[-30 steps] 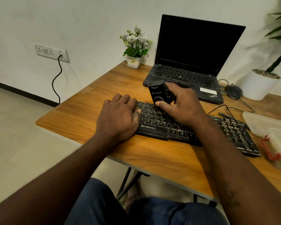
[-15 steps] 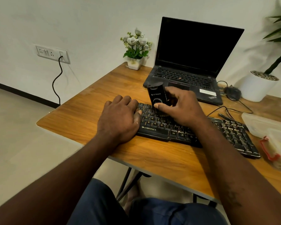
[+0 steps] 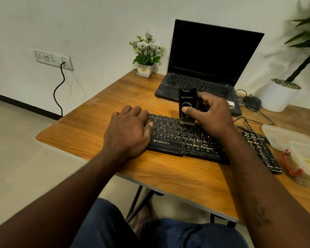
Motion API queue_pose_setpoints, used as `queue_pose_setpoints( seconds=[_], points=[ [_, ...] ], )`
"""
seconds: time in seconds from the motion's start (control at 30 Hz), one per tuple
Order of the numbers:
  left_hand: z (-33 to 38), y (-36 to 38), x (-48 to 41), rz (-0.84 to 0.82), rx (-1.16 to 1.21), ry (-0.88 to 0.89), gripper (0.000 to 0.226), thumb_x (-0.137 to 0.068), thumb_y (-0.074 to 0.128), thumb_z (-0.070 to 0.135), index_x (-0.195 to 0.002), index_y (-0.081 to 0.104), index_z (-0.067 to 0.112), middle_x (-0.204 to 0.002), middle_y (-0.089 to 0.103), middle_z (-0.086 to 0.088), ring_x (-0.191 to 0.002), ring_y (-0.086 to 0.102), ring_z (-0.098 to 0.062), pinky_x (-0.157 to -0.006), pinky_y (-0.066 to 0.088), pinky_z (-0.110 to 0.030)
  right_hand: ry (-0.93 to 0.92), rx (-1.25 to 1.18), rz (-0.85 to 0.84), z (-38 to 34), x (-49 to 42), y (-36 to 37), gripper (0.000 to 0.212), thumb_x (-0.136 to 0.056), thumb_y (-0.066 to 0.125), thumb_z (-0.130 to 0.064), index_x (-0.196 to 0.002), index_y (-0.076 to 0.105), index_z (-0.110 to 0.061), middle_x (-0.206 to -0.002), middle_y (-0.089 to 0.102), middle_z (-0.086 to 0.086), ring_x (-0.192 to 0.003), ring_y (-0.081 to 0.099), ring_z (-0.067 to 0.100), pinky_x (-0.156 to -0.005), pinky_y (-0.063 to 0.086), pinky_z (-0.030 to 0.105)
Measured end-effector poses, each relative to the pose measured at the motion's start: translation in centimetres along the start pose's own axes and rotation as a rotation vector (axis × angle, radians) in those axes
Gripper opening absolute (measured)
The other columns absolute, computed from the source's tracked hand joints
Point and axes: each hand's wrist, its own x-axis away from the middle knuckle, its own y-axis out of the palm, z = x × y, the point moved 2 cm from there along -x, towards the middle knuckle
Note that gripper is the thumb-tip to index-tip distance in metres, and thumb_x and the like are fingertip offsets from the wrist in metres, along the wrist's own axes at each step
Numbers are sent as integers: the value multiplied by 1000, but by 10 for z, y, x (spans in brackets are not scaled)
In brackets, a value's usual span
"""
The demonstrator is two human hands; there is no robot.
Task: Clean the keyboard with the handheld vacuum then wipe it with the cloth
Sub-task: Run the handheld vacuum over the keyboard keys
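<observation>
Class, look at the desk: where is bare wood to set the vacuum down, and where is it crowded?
The table is bare on its left, bordered by the flower pot, the laptop and the left hand. A strip runs between the keyboard and the near edge. The right side is crowded: mouse, plant pot, plastic containers.

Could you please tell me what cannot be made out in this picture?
Head view:
- Left end of the keyboard: covered by the left hand.
- Far side of the handheld vacuum: hidden by the right hand gripping it.
- Plastic containers: cut off by the right edge; contents unclear.
- The cloth: nowhere identifiable.
</observation>
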Motion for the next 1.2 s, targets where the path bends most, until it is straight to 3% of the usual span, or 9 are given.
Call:
queue_pose_setpoints(
  seconds=[0.1,0.23,0.37,0.5,0.63,0.8,0.93,1.03,1.2],
  points=[
    [1,0,1,4,-4,4,37,-100,34,49,-115,56,23,-111,58,3,-107,47,-18,-89,40,-42,-74,14,-109,-3,3,8,52,-86,83,-29,-135,66,-24,-115,73,-13,-101,69,1,-89,61,32],
    [0,-2,1,6,-7,0,38,-99,33,49,-114,56,23,-111,58,2,-107,47,-18,-89,40,-42,-111,156,-49,-5,0,12,59,-86,82,-33,-141,63,-25,-124,73,-6,-105,69,7,-91,59,33],
    [1,-2,1,11,-11,0,33,-101,37,47,-114,56,23,-109,57,4,-106,46,-17,-88,38,-40,-92,-4,-200,-1,3,9,54,-84,84,-31,-135,67,-28,-115,75,-10,-97,72,9,-85,63,41],
    [0,-1,1,6,-13,-5,33,-101,39,46,-116,57,23,-110,58,3,-107,46,-17,-89,38,-41,-103,146,-62,-1,1,12,59,-86,83,-30,-140,63,-27,-122,72,-10,-96,66,-3,-87,58,26],
    [-1,-1,1,7,-9,-4,32,-101,39,46,-115,57,23,-111,58,3,-107,47,-18,-90,40,-42,-66,18,-148,2,3,6,51,-84,84,-30,-132,68,-26,-111,75,-9,-97,72,10,-85,63,41],
    [0,-2,1,5,-9,-11,31,-101,41,45,-116,57,23,-111,58,3,-107,48,-19,-90,41,-43,-50,112,-21,4,2,1,57,-85,83,-34,-137,65,-23,-122,73,-5,-105,68,10,-88,58,29],
    [1,-1,1,3,-6,-8,31,-102,41,45,-116,57,23,-111,58,3,-107,48,-19,-90,41,-43,-46,-21,-140,5,5,1,46,-85,85,-25,-128,69,-26,-107,75,-11,-94,71,3,-80,61,24],
    [0,0,1,9,-2,-5,31,-102,41,45,-115,57,23,-110,59,3,-107,48,-19,-90,41,-43,-67,100,-73,5,4,6,52,-85,83,-28,-135,66,-26,-114,71,-16,-96,68,4,-80,54,17],
    [0,0,1,-1,10,5,35,-101,37,48,-115,57,23,-110,59,3,-106,48,-18,-89,41,-43,-32,12,-117,9,5,-4,44,-83,85,-31,-124,69,-29,-106,74,-10,-94,71,11,-82,62,39]
  ],
)
